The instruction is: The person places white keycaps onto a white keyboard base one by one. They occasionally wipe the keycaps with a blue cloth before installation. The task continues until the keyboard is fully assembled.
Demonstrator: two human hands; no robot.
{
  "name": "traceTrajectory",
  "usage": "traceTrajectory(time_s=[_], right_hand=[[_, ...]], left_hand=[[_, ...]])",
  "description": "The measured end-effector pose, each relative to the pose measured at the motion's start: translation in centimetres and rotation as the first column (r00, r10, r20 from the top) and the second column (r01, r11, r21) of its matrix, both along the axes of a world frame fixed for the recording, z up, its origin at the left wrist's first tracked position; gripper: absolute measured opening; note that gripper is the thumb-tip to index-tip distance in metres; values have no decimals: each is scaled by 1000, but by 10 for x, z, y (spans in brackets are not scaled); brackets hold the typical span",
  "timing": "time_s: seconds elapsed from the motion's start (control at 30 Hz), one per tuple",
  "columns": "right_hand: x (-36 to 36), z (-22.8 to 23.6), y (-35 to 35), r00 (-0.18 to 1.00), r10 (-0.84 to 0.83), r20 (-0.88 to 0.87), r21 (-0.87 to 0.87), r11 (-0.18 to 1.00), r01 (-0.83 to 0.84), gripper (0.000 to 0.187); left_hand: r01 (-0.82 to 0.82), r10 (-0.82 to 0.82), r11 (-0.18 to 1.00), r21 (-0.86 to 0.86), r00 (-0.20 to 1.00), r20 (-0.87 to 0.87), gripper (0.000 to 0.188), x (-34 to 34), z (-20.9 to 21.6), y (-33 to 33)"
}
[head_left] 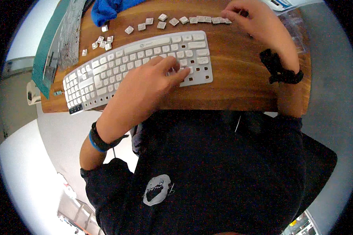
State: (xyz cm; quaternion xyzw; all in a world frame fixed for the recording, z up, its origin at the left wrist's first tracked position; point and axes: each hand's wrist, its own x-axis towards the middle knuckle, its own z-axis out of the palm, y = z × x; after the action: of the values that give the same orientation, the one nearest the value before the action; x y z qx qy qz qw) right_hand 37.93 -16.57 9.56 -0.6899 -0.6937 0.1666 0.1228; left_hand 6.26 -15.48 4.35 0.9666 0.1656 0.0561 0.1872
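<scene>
A white keyboard lies aslant on the wooden table, with several bare key sockets at its right end and along its near edge. My left hand rests over its right part. Thumb and index finger close around a white keycap there; the other fingers curl underneath, partly hidden. At the far right, my right hand is closed, its fingertips together at the end of a row of loose white keycaps. What those fingers hold, if anything, is hidden. A small dark thing shows beside them.
More loose keycaps are scattered beyond the keyboard's left half. A blue cloth lies at the far edge. Clear plastic wrap and a green mat are at the left. Another clear plastic bag lies past my right wrist.
</scene>
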Motion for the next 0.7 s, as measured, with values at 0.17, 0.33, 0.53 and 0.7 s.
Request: traceTrajectory(time_s=[0.17, 0.33, 0.53, 0.7], right_hand=[[56, -24, 26, 993, 102, -58, 174, 981, -90, 30], [100, -34, 35, 956, -228, -185, -17, 973, 229, 23], [123, -63, 37, 992, 125, 8, 202, 972, -124, 21], [110, -58, 35, 920, 385, 77, 78, 918, -390, 25]], left_hand=[[37, -37, 999, 4, 999, -18, 45, -6, 7, 1], [85, -89, 993, -77, 995, -44, 39, -8, 18, 10], [117, -119, 992, -43, 991, -53, 38, -16, 26, 26], [22, -23, 1000, -21, 998, -65, 34, -23, 36, 40]])
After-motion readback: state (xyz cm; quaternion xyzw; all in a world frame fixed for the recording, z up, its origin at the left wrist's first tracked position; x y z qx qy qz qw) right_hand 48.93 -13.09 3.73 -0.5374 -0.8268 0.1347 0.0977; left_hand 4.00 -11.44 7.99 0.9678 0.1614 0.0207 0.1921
